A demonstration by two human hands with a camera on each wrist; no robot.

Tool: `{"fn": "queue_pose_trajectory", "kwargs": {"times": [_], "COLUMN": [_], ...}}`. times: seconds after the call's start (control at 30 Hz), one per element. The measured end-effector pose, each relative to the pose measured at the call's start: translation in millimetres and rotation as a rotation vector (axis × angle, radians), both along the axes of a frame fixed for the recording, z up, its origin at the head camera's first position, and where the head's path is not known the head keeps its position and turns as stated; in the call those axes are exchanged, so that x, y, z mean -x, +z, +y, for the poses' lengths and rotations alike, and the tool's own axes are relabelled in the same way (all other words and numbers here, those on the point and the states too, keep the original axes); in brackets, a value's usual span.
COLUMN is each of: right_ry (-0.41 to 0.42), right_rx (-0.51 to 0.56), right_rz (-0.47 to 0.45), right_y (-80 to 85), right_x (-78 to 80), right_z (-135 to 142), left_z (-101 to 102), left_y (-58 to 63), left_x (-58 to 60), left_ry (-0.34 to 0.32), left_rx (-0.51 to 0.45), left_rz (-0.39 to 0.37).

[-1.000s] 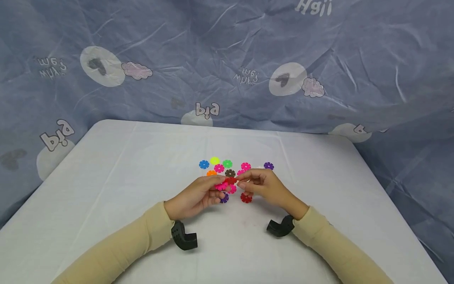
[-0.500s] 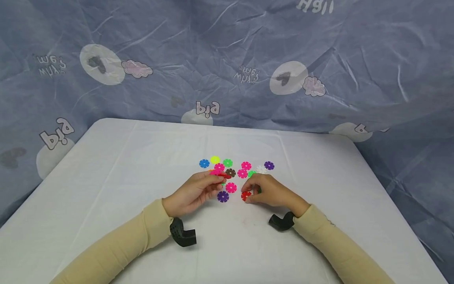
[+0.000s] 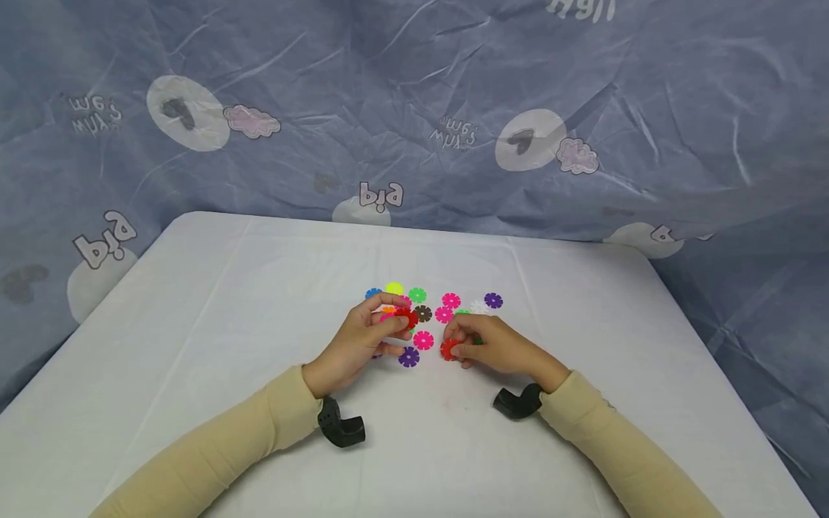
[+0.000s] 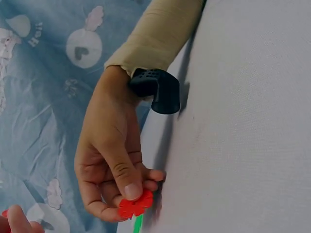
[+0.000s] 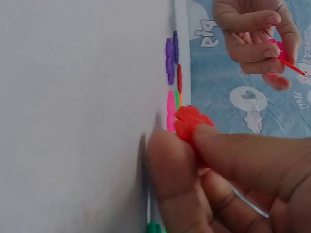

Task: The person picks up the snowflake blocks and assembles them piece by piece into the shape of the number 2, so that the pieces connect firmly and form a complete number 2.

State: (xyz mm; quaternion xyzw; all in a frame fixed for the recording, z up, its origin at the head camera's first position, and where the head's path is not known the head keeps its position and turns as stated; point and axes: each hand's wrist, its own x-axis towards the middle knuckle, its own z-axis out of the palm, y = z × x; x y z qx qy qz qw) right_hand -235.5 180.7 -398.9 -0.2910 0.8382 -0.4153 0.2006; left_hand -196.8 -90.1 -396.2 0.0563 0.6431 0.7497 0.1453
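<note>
My left hand (image 3: pixel 356 342) pinches a red snowflake disc (image 3: pixel 406 316), a notched plastic building piece, between thumb and fingers. A pink snowflake disc (image 5: pixel 276 46) sits against it in the same hand, as the right wrist view shows; whether the two are slotted together I cannot tell. To the right, my right hand (image 3: pixel 495 344) holds another red snowflake disc (image 3: pixel 449 350) by thumb and forefinger just above the table. Its notched rim shows close up in the right wrist view. Between the hands lie a pink disc (image 3: pixel 424 340) and a purple disc (image 3: pixel 409 357).
Several more discs lie flat beyond the hands, among them a yellow one (image 3: pixel 393 288), a brown one (image 3: pixel 423 314) and a purple one (image 3: pixel 494 301). They rest on a white-covered table (image 3: pixel 259 288). Behind it hangs a blue-grey patterned cloth (image 3: pixel 414 93).
My right hand came away from the left, went down to the red disc on the table and now lifts it. My left hand has turned the red disc to face up more.
</note>
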Motion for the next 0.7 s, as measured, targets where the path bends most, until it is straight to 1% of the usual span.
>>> {"fn": "queue_pose_trajectory", "kwargs": {"times": [0.23,0.37,0.5,0.57,0.63,0.7], "right_ry": [-0.115,-0.144,-0.172,-0.186,-0.190,-0.190], "right_rx": [0.212,0.305,0.373,0.402,0.429,0.447], "right_rz": [-0.133,-0.172,-0.165,-0.156,-0.147,-0.141], "right_y": [8.2,13.9,18.1,19.9,21.8,23.5], "right_x": [-1.7,-7.0,-14.5,-17.8,-20.3,-21.6], "right_z": [-4,-8,-16,-21,-26,-31], "left_z": [0,0,-1,-1,-1,-1], "left_y": [1.2,3.5,4.4,4.3,4.4,4.4], "left_x": [-2.1,-4.7,-5.6,-5.2,-4.8,-4.9], "left_ry": [0.017,0.039,0.039,0.034,0.034,0.041], "left_rx": [0.042,0.093,0.180,0.209,0.215,0.204], "left_rz": [0.081,0.122,0.183,0.210,0.221,0.218]}}
